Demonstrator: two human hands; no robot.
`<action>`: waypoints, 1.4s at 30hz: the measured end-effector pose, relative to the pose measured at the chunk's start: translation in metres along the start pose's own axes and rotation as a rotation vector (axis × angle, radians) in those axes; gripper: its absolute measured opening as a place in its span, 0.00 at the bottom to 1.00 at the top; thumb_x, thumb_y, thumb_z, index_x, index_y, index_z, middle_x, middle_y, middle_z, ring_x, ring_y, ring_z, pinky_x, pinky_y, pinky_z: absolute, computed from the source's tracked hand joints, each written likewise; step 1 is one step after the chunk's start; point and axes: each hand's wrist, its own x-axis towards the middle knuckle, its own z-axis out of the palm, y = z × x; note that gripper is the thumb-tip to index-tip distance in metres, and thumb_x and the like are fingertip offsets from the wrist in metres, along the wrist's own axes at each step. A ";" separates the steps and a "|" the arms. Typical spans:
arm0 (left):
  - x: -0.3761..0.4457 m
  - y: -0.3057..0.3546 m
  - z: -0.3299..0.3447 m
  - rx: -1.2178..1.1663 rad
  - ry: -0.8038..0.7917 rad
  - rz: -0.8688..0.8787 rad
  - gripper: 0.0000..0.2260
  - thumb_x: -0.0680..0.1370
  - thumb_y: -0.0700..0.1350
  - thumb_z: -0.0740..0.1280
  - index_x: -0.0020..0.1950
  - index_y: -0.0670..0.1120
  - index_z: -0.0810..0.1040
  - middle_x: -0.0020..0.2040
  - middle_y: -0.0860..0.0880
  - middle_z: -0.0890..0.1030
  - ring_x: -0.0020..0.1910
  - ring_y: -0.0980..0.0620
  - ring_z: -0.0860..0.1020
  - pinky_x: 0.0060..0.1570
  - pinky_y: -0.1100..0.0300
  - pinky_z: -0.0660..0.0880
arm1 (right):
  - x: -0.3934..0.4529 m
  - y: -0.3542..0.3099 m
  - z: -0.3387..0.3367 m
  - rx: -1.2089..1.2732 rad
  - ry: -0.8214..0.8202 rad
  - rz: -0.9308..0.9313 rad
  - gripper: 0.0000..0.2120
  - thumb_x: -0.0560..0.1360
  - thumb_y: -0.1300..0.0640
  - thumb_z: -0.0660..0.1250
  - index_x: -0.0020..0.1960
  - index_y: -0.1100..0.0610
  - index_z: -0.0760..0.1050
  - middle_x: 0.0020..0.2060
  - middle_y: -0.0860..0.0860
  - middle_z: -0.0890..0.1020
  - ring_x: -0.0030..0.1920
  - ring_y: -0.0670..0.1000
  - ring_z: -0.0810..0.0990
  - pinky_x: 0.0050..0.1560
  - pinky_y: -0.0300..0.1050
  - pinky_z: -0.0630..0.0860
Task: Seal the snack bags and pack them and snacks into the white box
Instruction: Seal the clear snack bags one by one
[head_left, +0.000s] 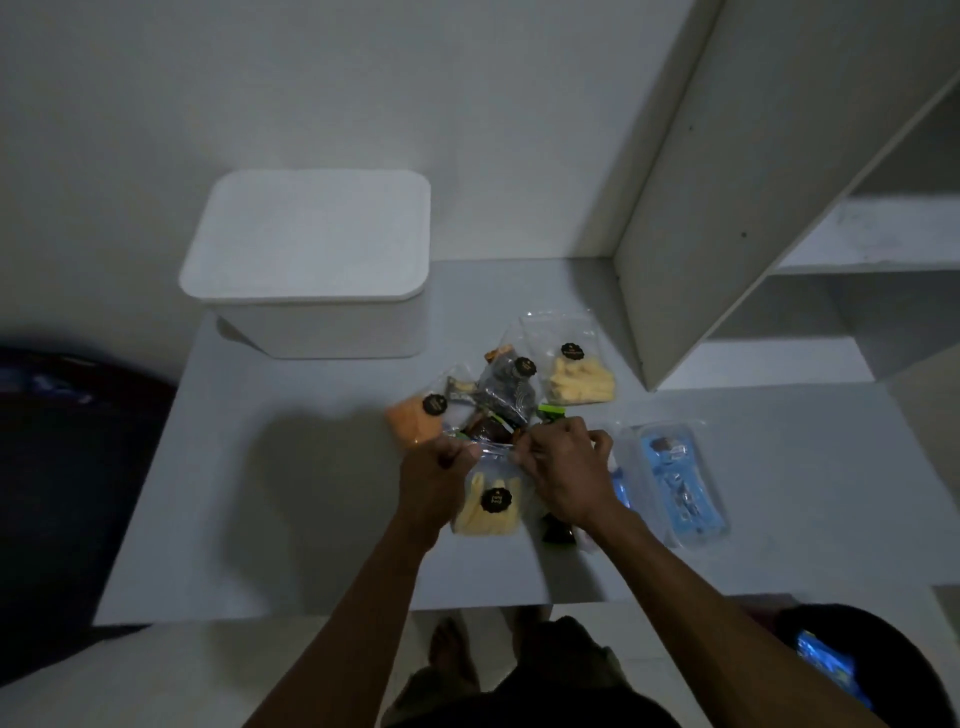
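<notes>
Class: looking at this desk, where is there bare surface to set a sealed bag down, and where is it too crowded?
Bare: the table left of the left hand, in front of the white box; also the near-right corner beyond the blue pack. Crowded: the snack bags clustered beyond both hands, right hand included.

White box (311, 270); yellow snack bag (488, 512), black sticker (496, 500); orange bag (413, 423); blue tray (680, 483).

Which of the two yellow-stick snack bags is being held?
The near bag, its top pinched by left hand and right hand. The far bag lies untouched by the shelf.
</notes>
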 end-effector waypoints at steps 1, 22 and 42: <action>-0.002 0.004 -0.007 -0.034 0.000 0.003 0.14 0.74 0.45 0.70 0.38 0.34 0.78 0.32 0.37 0.77 0.31 0.52 0.73 0.36 0.52 0.74 | 0.000 -0.006 -0.004 0.050 0.011 -0.013 0.04 0.77 0.48 0.66 0.43 0.44 0.74 0.44 0.42 0.78 0.58 0.48 0.69 0.56 0.49 0.57; 0.007 0.192 -0.030 -0.259 0.025 0.408 0.03 0.76 0.42 0.72 0.43 0.48 0.83 0.39 0.50 0.84 0.36 0.62 0.79 0.39 0.67 0.75 | 0.039 -0.067 -0.184 0.503 0.263 -0.256 0.05 0.73 0.52 0.75 0.46 0.52 0.83 0.40 0.44 0.85 0.43 0.41 0.83 0.44 0.37 0.78; 0.006 0.243 0.003 -0.236 0.197 0.522 0.04 0.77 0.44 0.70 0.44 0.46 0.84 0.40 0.52 0.84 0.44 0.57 0.81 0.46 0.62 0.77 | 0.065 -0.061 -0.248 0.180 0.257 -0.403 0.06 0.78 0.46 0.66 0.47 0.47 0.80 0.44 0.41 0.83 0.50 0.44 0.81 0.55 0.54 0.78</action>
